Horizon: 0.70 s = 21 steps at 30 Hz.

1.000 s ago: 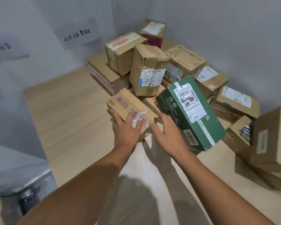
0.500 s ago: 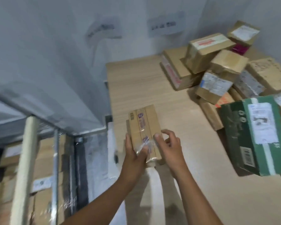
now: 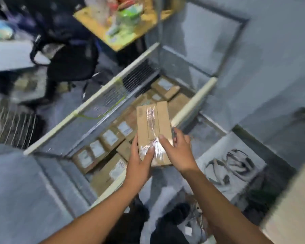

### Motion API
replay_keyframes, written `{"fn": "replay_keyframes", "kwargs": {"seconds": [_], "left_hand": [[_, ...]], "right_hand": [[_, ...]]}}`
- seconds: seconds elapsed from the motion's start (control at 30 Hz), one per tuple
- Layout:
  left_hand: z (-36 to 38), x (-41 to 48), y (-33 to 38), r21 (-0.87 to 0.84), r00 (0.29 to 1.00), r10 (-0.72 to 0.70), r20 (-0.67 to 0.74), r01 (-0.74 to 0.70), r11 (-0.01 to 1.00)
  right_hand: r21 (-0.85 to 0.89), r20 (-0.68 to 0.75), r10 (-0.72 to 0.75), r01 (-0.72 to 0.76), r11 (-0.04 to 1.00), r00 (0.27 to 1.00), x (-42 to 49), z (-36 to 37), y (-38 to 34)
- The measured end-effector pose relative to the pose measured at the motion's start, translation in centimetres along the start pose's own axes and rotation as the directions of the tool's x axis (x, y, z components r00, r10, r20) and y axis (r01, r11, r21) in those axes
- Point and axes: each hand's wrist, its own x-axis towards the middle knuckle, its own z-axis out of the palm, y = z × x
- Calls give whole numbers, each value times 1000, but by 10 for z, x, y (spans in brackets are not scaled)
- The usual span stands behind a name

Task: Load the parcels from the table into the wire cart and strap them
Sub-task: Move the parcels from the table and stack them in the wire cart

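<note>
I hold a flat brown cardboard parcel, bound with clear shiny tape, above the wire cart. My left hand grips its near left edge with the thumb on top. My right hand holds its near right edge, one finger lying on the tape. The cart's rim is padded in cream foam, and several brown parcels with white labels lie in its bottom. The frame is blurred by motion.
Dark straps or cords lie on a white surface to the right of the cart. The table's edge shows at far right. A black office chair and a cluttered yellow table stand beyond the cart. A wire grid lies at left.
I have turned left from the table to the cart, carrying the taped parcel in both hands. The parcel pile on the table has left the view.
</note>
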Motion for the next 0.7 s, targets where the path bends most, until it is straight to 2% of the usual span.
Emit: {"fn": "replay_keyframes", "kwargs": {"seconds": [0.13,0.2,0.33,0.5,0.6,0.7], "left_hand": [[-90,31,-34,-176,972,-128,-198,93,980],[-127,46,-57,-191,945,-168,-279,117,975],[-191,70,-121,-250,844,-305,-440,211,945],[-247,108,-233,-277,715,-412,-564,306,911],[-269,137,-314,-273,638,-467,-612,383,882],[-285,163,-391,-251,518,-444,-731,402,881]], "right_hand": [[-163,168,-25,53,985,986,33,113,-28],[-200,255,-33,85,976,966,49,165,-29],[-216,420,25,73,974,907,87,271,-9],[-262,553,154,-5,965,819,138,388,67],[-336,595,175,45,941,784,179,449,126],[-380,649,162,133,915,744,219,506,188]]}}
